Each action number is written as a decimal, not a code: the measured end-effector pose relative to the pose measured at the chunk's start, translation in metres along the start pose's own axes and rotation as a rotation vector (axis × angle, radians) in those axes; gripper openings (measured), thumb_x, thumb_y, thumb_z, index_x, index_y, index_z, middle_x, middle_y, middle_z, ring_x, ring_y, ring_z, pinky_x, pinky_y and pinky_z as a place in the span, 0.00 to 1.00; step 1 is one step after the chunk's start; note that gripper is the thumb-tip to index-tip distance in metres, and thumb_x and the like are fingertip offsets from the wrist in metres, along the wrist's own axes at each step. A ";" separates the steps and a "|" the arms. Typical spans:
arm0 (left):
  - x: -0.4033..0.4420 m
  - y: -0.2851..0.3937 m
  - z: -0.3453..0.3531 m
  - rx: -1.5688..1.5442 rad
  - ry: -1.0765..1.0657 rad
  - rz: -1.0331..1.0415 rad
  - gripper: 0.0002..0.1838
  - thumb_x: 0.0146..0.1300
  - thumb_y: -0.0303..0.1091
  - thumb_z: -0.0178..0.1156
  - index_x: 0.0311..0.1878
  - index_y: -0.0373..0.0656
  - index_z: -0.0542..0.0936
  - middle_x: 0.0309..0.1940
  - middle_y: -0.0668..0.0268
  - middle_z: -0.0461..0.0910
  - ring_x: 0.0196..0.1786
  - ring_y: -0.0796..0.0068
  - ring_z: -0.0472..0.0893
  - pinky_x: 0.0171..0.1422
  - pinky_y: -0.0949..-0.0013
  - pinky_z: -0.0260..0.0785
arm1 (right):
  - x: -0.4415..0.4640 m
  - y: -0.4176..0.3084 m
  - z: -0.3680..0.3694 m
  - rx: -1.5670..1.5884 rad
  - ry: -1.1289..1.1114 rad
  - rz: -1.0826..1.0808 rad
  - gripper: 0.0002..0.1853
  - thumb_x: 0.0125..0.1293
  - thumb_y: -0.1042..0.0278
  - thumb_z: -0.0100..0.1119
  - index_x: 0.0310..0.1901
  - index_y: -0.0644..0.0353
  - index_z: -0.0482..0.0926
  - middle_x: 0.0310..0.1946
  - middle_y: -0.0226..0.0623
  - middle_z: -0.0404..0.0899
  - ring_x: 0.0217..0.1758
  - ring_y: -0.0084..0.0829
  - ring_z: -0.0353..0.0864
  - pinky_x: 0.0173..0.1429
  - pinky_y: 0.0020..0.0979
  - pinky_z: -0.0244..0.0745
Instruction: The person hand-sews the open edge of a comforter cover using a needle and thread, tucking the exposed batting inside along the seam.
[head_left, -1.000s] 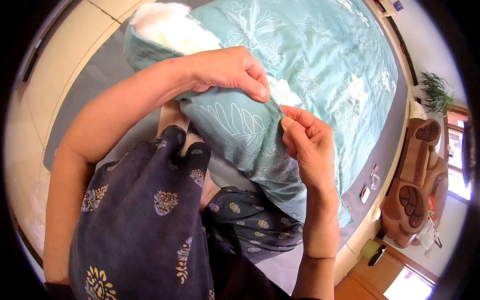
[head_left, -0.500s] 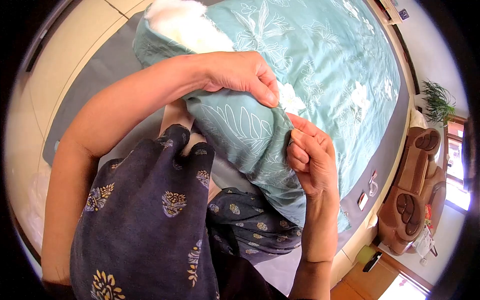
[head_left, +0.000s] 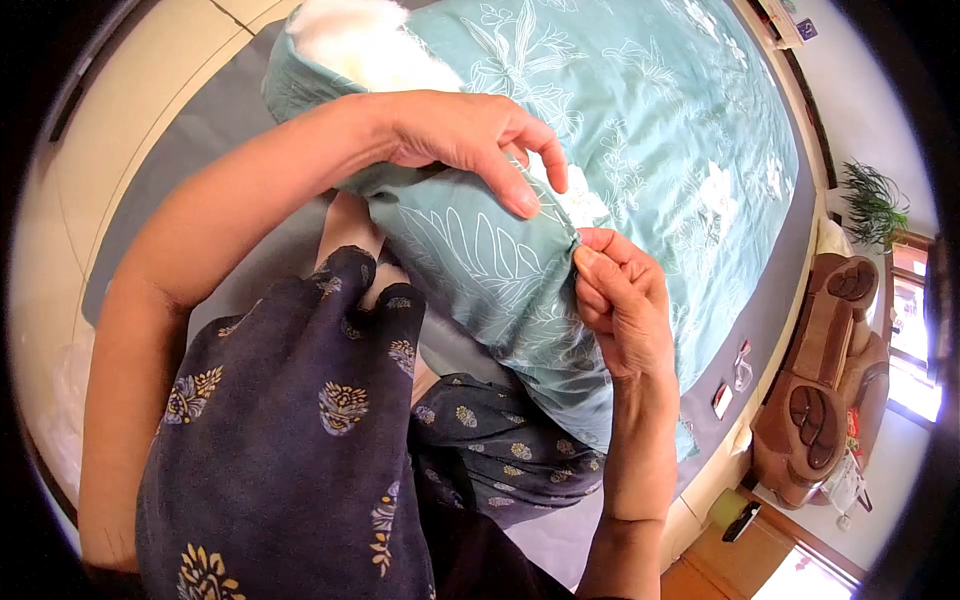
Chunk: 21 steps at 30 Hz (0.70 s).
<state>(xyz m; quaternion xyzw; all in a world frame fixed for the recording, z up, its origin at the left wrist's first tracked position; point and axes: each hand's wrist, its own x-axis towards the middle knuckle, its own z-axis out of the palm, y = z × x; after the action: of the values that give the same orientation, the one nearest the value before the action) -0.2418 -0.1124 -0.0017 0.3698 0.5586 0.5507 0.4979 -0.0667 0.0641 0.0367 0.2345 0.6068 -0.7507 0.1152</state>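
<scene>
A teal duvet cover (head_left: 640, 110) with white floral print spreads out in front of me, with fluffy white filling (head_left: 365, 45) showing at its open side. My right hand (head_left: 625, 300) pinches the cover's edge between thumb and bent fingers. Just up and to the left, my left hand (head_left: 475, 145) rests over the same edge, thumb and index finger apart and the edge running between them. Its other fingers are mostly hidden. Below the hands, a fold of the cover with a white leaf outline hangs towards my knees.
Grey matting (head_left: 190, 185) lies under the cover, on pale floor tiles (head_left: 130, 90). My dark patterned clothing (head_left: 290, 420) fills the lower left. At right are a brown sofa (head_left: 825, 390), a green plant (head_left: 875, 205) and small items, including a red-and-white one (head_left: 721, 401), on the matting.
My left thumb and index finger have spread apart, and that hand has shifted slightly up and left. The right hand still pinches the edge, having moved a little.
</scene>
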 end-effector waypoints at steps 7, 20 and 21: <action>0.001 -0.008 -0.001 -0.014 0.049 -0.006 0.14 0.55 0.31 0.70 0.42 0.34 0.85 0.35 0.66 0.84 0.40 0.83 0.79 0.47 0.78 0.71 | 0.002 -0.006 -0.005 -0.013 -0.064 0.022 0.12 0.68 0.71 0.59 0.48 0.69 0.77 0.20 0.17 0.66 0.18 0.09 0.55 0.21 0.17 0.47; 0.006 -0.013 0.001 -0.024 0.067 -0.028 0.15 0.56 0.36 0.70 0.40 0.35 0.85 0.35 0.67 0.85 0.41 0.81 0.80 0.50 0.76 0.71 | 0.004 -0.002 -0.007 0.021 -0.049 0.014 0.12 0.69 0.72 0.56 0.49 0.70 0.77 0.19 0.16 0.65 0.17 0.09 0.54 0.20 0.17 0.47; 0.006 -0.013 0.000 -0.035 0.063 -0.028 0.15 0.56 0.37 0.70 0.41 0.35 0.85 0.35 0.66 0.85 0.41 0.81 0.80 0.50 0.76 0.71 | 0.004 -0.002 -0.006 0.015 -0.049 0.018 0.12 0.69 0.72 0.56 0.49 0.70 0.77 0.18 0.16 0.65 0.17 0.09 0.54 0.20 0.17 0.47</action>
<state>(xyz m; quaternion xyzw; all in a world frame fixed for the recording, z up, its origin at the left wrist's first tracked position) -0.2410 -0.1081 -0.0151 0.3357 0.5692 0.5648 0.4942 -0.0696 0.0707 0.0361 0.2223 0.5959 -0.7597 0.1350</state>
